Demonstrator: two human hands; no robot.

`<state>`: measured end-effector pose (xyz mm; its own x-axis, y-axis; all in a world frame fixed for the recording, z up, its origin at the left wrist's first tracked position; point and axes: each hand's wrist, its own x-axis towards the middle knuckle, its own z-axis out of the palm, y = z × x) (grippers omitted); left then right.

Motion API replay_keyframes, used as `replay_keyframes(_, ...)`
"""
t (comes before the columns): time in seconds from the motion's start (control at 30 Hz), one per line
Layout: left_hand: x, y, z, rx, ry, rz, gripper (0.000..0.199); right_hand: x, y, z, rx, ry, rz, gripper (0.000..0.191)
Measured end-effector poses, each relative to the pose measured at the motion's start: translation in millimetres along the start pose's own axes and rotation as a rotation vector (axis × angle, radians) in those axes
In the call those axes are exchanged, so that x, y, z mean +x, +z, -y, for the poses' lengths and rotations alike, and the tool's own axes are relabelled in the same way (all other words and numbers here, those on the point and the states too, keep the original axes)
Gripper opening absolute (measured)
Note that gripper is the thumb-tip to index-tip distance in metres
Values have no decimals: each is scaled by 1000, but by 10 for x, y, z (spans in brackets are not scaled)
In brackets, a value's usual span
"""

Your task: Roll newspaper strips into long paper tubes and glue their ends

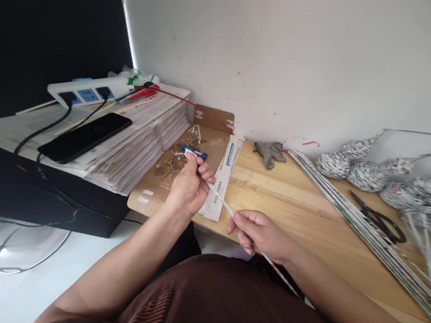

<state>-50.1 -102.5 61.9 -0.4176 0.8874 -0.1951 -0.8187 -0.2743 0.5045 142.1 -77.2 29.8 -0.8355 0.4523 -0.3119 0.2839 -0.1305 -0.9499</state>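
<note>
Two hands, one skinny paper tube (225, 205) slanting over the table (273, 198)'s near edge: left hand (191, 183) curled snugly round its far part, right hand (264, 233) pinching nearer. I'd keep that stretch straight and pinch lightly, since paper probably creases.

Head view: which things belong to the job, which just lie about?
Likely the job:
thin white rolled-paper stick, in left hand and right hand
long printed rolled-paper sticks
flat printed white paper strips

Likely lying about:
black rectangular phone
white oblong power strip
crumpled grey cloth
</note>
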Motion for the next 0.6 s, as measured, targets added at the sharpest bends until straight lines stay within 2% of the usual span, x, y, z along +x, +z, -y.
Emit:
replay_keyframes(0.07,-9,8,-3,0,-17,-5,34,6,-18,7,120,59,108,40)
replay_keyframes(0.1,-11,9,-3,1,-21,-5,34,5,-21,15,96,46,90,39)
replay_keyframes(0.2,-8,-8,5,11,-13,-3,33,-10,1,43,-248,-115,-155,34)
replay_keyframes(0.27,-4,-25,15,26,7,1,34,-20,26,44,-405,-186,-241,33)
replay_keyframes(0.43,-9,-46,23,28,-15,29,38,-3,53,6,-181,-46,-31,39)
replay_keyframes(0.6,-29,-32,45,16,-23,37,34,72,98,87,-250,-112,-125,36)
